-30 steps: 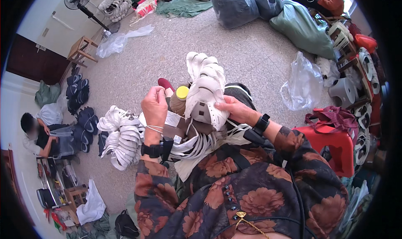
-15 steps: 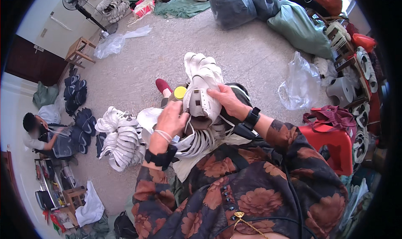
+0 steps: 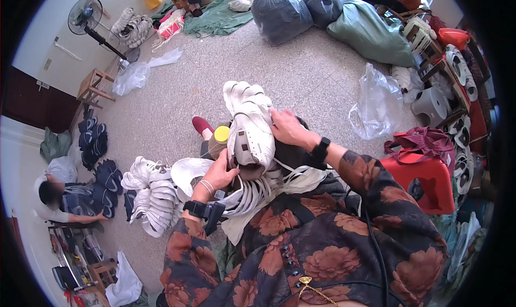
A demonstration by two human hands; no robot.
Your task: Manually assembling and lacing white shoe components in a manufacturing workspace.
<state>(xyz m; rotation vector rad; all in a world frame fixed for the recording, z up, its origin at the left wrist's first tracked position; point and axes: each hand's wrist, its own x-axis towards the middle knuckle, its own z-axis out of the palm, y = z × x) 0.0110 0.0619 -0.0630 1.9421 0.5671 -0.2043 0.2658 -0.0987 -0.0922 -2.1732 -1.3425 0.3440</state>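
Left hand [image 3: 219, 173] curls up under white perforated shoe [image 3: 250, 132], gripping its heel end; right hand [image 3: 286, 128] lies flat on its side, fingers spread. Shoe upright over lap, moulded, smooth, strappy.

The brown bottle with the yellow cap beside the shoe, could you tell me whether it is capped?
Capped: the yellow cap sits on the brown bottle.
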